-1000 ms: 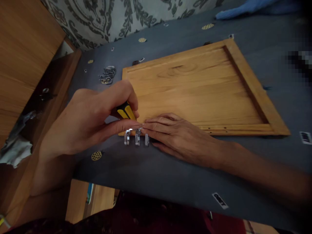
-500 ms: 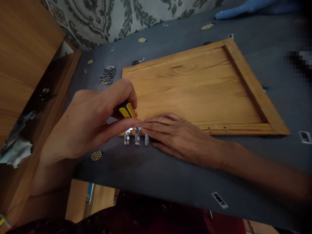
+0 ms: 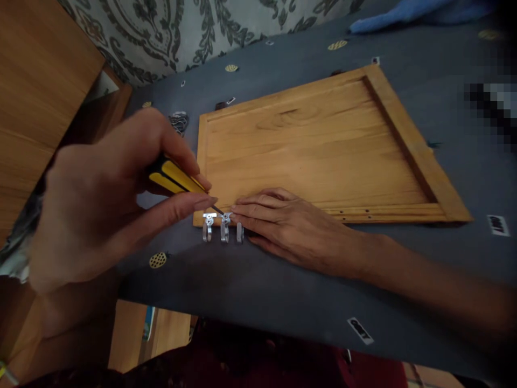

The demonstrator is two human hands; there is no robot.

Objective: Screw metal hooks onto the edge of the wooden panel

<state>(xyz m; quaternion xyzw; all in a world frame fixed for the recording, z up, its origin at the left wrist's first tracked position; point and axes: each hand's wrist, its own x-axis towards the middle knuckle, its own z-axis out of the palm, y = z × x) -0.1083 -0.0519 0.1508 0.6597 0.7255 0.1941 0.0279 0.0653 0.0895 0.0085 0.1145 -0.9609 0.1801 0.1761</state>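
Observation:
My left hand point(image 3: 109, 199) is closed around the yellow-and-black handle of a screwdriver point(image 3: 177, 177). The tool leans, its thin shaft pointing down to the right at the middle metal hook point(image 3: 225, 230). Beside it, on the near edge of a framed wooden board point(image 3: 315, 140), are a left hook point(image 3: 207, 229) with screw heads showing and a right hook point(image 3: 239, 233), partly covered by fingers. My right hand point(image 3: 291, 223) lies flat on that edge, fingers stretched and together, their tips touching or very near the middle hook. Whether the shaft tip sits in a screw cannot be made out.
The board lies on a dark grey patterned cloth point(image 3: 258, 291). A bunch of metal hooks point(image 3: 179, 123) lies behind my left hand. A blue cloth point(image 3: 388, 19) is at the back right, a wooden cabinet point(image 3: 44, 70) at the left, and patterned wallpaper point(image 3: 226, 27) behind.
My left hand has moved left with the screwdriver, which now tilts more, uncovering its shaft and the hooks' tops. My right hand keeps its place on the board; the view has shifted slightly.

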